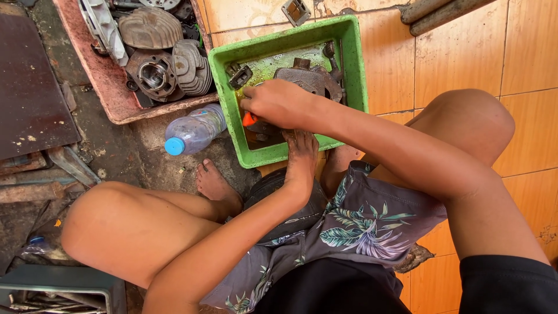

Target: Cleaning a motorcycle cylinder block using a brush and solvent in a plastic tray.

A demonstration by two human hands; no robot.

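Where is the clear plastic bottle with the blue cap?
The clear plastic bottle lies on the ground left of the green tray, below the reddish tray of engine parts.

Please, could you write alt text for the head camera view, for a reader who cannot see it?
Seen from above, a squatting person works with both hands in a green plastic tray of dirty metal engine parts; the right hand grips something orange, the left hand reaches in below. Beside it lie a plastic bottle and a reddish tray of parts.

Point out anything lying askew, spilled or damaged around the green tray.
The clear plastic bottle with a blue cap lies tipped on its side on the dirty ground beside the green plastic tray. A yellowish liquid pools in the tray around grimy metal engine parts. The orange floor tiles are cracked near the top.
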